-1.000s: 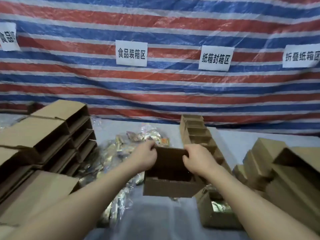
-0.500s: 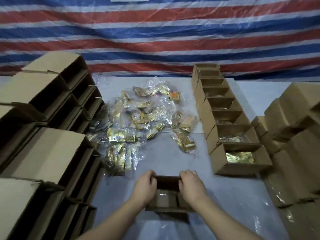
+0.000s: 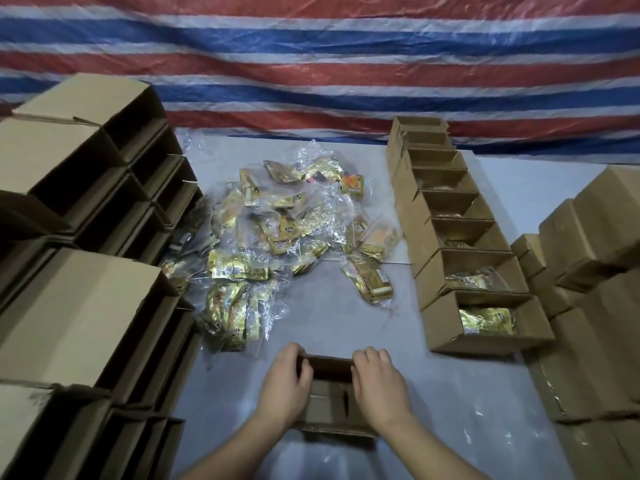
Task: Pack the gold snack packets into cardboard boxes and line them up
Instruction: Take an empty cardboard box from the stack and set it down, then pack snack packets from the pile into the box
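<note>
The small box [image 3: 330, 396] is down on the counter [image 3: 460, 400] now, right in front of the person; a second ago it was up in the air between both hands. The left hand [image 3: 285, 386] holds the left wall of the box, with its fingers [image 3: 304, 368] curled over the edge. The right hand [image 3: 379, 386] holds the right wall the same way. The box is open on top and looks empty inside. The pile of gold packets [image 3: 287, 237] in clear bags lies just past the box, in the middle of the counter. On the right a row of boxes [image 3: 460, 233] runs away from the person, and the near ones have gold packets in them. I think this box is ready to be filled, so a hand needs to let go and reach for a packet, and then the box can join the near end of the row.
</note>
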`<state>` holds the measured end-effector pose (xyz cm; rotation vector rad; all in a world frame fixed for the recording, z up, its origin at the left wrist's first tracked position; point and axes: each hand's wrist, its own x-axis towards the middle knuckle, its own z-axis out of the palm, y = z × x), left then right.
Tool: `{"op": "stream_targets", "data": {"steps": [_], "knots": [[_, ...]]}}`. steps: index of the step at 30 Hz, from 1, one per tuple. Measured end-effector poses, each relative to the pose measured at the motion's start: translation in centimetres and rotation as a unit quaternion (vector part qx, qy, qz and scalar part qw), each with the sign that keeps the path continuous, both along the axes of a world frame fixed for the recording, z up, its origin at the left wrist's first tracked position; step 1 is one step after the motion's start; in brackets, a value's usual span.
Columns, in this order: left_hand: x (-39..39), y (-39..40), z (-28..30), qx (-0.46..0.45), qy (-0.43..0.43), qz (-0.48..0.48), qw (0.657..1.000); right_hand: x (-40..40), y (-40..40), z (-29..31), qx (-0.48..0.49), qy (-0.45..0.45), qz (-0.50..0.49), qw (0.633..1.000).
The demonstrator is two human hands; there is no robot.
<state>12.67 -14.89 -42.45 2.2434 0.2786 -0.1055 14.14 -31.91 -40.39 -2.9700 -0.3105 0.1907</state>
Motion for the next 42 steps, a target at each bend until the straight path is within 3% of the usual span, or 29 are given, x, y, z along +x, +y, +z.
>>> {"op": "stream_targets", "data": {"steps": [7, 14, 16, 18, 20, 23, 28, 31, 37, 39, 42], "knots": [[-0.6, -0.2, 0.5, 0.000, 0.010, 0.021, 1.000, -0.2, 0.0, 0.1, -0.002, -0.021, -0.002, 1.000], [3.6, 0.7, 3.6, -0.024, -0.008, 0.126, 0.992, 3.3, -1.1, 0.8, 0.025, -0.011, -0.055, 0.998], [7.5, -0.4, 4.3, 0.003, -0.042, 0.063, 0.997, 3.5, -1.6, 0.7, 0.032, 0.026, -0.058, 0.997], [12.3, -2.2, 4.2, 0.102, -0.048, -0.082, 0.990, 3.2, -2.0, 0.2, 0.053, 0.055, -0.065, 0.995], [16.9, -4.3, 3.5, 0.254, -0.029, -0.240, 0.936, 2.9, -2.3, -0.3, 0.071, 0.072, -0.072, 0.992], [22.4, -7.5, 1.4, 0.424, -0.012, -0.382, 0.821, 3.1, -3.0, -0.5, 0.114, 0.074, -0.094, 0.986], [27.9, -12.0, -2.8, 0.549, -0.002, -0.476, 0.688, 5.4, -5.3, -0.1, 0.203, 0.068, -0.144, 0.966], [28.9, -13.0, -5.3, 0.572, 0.007, -0.512, 0.641, 7.1, -7.2, -0.4, 0.204, 0.061, -0.157, 0.964], [27.4, -11.5, -6.7, 0.557, -0.038, -0.498, 0.664, 8.4, -8.6, -1.4, 0.210, 0.050, -0.187, 0.958], [26.4, -10.2, -6.7, 0.528, -0.002, -0.475, 0.704, 8.3, -8.2, -1.2, 0.228, 0.051, -0.199, 0.952], [25.0, -8.2, -5.9, 0.417, 0.062, -0.424, 0.802, 8.2, -7.2, -1.0, 0.257, 0.064, -0.223, 0.938]]}}
